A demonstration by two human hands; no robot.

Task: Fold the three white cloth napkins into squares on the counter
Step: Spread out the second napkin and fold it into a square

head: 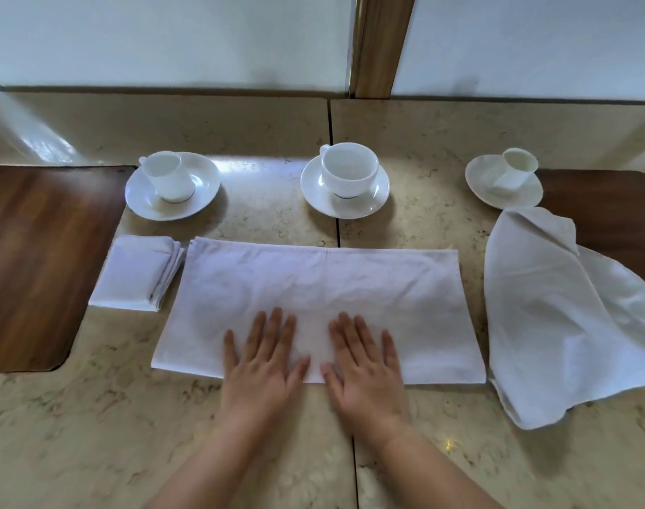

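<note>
Three white napkins on the table [405, 148]: one folded square [135, 273] left of the middle cup [349, 174], one flat rectangle [324, 299] in front of it, one loose heap [556, 317] to its right. Three cups, three saucers. Two dark wooden mats. Two hands.

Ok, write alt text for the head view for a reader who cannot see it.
A left hand and right hand press flat on a half-folded white napkin on a marble counter. A folded napkin square lies to its left, a crumpled napkin to its right, and three cups on saucers stand behind.
</note>
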